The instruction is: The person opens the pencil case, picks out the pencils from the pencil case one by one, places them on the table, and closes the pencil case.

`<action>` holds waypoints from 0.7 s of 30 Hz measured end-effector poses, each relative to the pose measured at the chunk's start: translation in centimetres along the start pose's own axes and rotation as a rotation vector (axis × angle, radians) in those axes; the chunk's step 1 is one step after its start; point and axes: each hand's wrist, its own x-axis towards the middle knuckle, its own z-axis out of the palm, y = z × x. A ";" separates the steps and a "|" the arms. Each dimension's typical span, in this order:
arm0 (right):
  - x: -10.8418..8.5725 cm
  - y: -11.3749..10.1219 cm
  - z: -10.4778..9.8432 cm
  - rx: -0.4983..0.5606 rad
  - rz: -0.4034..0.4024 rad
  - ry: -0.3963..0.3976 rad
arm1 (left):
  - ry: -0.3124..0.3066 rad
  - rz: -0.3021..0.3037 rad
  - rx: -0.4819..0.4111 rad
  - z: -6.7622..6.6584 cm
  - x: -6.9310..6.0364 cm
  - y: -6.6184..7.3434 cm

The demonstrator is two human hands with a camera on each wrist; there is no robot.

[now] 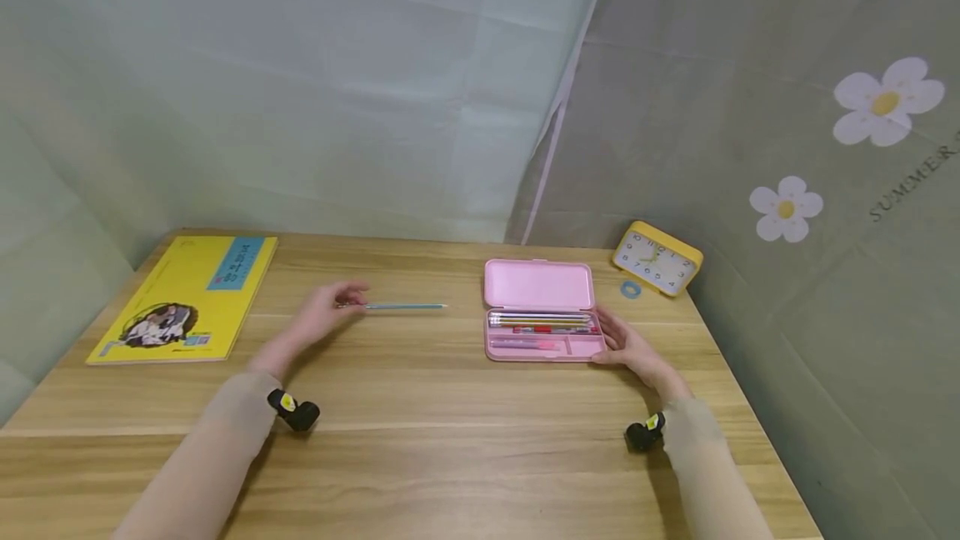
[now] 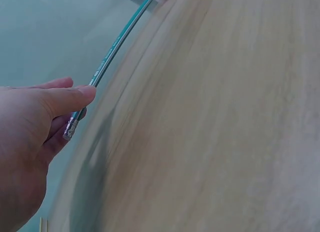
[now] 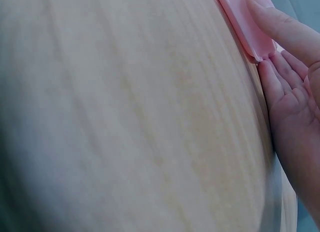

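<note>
My left hand (image 1: 335,312) pinches a teal pencil (image 1: 405,306) near its metal eraser end. In the left wrist view the thumb lies over the pencil (image 2: 116,46), fingers beneath, and its far end points away from the hand. My right hand (image 1: 630,350) grips the right end of a pink pencil case (image 1: 585,359), thumb at the near corner and fingers along the side. The case's lid (image 1: 538,284) is folded back; inside lie several pencils (image 1: 536,318), a red pen (image 1: 540,329) and a pink pen (image 1: 525,344). In the right wrist view, fingertips touch the case (image 3: 245,27).
A yellow book (image 1: 213,332) lies at the table's left. At the back right stands a yellow clock (image 1: 660,259), with a blue ring (image 1: 631,290) just in front of it. Curtains hang behind the wooden table (image 1: 450,440) and along its right side.
</note>
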 end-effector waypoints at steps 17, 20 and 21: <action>0.0 0.0 0.0 0.002 -0.010 0.003 | -0.018 0.006 0.044 0.3 -0.2 -1.1; 0.0 0.0 0.1 0.009 -0.014 0.006 | -0.024 0.015 0.049 0.4 -0.3 -1.4; 0.0 0.1 0.1 0.004 -0.017 0.004 | -0.024 0.017 0.052 0.4 -0.3 -1.4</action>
